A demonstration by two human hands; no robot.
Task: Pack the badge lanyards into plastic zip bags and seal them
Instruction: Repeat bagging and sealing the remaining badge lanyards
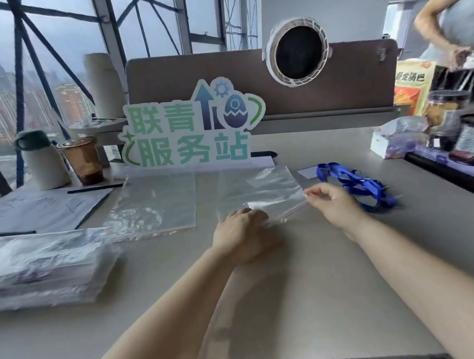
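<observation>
A clear zip bag (260, 190) lies flat on the grey desk, its near edge toward me. My left hand (243, 233) rests palm down on that bag's near left corner, pressing it. My right hand (331, 201) pinches the bag's near right edge between thumb and fingers. A tangle of blue badge lanyards (354, 183) lies on the desk just right of my right hand, partly behind it. A second clear zip bag (156, 206) lies flat to the left. A stack of packed clear bags (39, 266) sits at the far left.
A cut-out sign (191, 128) stands behind the bags. A white flask (41, 160) and a brown drink cup (84, 161) stand at back left beside papers (38, 210). Snack packets, jars and a black tray (459, 174) fill the right. Another person (459, 12) stands at far right.
</observation>
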